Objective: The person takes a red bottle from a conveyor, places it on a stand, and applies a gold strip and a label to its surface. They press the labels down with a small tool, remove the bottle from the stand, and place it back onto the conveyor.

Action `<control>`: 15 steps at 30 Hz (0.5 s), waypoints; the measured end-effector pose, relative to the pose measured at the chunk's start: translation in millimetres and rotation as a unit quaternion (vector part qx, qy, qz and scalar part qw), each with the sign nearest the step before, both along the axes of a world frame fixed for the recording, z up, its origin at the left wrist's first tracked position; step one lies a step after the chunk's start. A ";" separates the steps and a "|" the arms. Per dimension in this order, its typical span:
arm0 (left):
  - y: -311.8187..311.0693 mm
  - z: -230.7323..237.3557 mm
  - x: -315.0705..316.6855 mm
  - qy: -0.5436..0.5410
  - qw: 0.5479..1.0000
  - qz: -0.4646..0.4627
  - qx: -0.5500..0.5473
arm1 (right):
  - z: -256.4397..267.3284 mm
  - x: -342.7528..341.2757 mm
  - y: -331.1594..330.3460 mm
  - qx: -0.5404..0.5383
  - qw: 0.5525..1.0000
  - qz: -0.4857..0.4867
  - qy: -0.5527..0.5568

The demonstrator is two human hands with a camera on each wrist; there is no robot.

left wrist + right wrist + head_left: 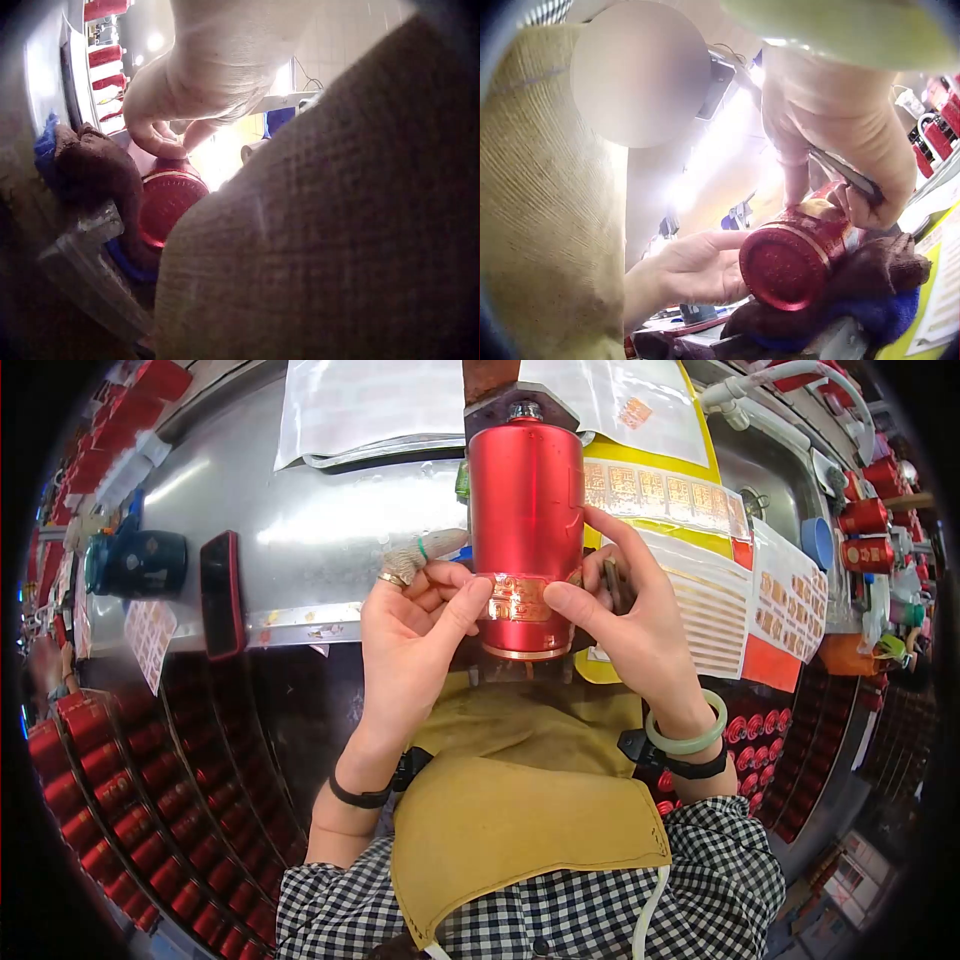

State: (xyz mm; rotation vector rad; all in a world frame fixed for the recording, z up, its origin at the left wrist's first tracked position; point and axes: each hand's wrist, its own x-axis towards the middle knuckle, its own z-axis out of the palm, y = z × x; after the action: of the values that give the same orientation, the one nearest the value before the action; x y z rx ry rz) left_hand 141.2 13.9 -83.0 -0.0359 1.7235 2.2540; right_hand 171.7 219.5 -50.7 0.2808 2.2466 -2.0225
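A red metallic bottle (528, 500) lies in front of me, its base towards my body and its silver neck (524, 410) pointing away. Round its lower part runs a gold label (515, 598). My left hand (415, 622) holds the bottle's left side, thumb on the label's left end. Beside those fingers shows a pale grey wrapped piece (428, 546) with a green band. From the right, my right hand (635, 605) grips the bottle, thumb pressing the label and index finger along the side. A thin metal tool (847, 172) is tucked in this hand. Dark cloth (870, 274) lies under the bottle.
Label sheets (665, 497) and a yellow sheet (715, 545) cover the counter on the right, by a sink with a white faucet (725, 395). Left stand a phone (222, 592) and a dark teal jar (140, 563). Red bottles (110, 825) fill crates below.
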 end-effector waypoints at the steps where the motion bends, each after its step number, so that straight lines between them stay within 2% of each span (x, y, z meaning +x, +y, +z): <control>1: -0.2 0.4 0.3 0.004 1.000 -0.004 -0.017 | -1.4 0.3 -0.6 -0.008 1.000 -0.006 0.000; 12: 2.9 -1.0 -0.2 0.012 1.000 0.011 0.009 | -2.8 -1.2 -8.5 0.020 0.999 -0.026 0.009; 15: 1.5 -2.8 -0.7 0.021 0.999 0.012 0.024 | -2.2 -1.5 -9.3 -0.022 0.999 -0.037 0.010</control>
State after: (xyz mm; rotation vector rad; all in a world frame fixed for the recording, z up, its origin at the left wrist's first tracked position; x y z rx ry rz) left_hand 140.6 15.4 -85.8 0.0018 1.6982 2.3272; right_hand 170.1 210.3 -52.9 0.3460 2.2319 -2.1171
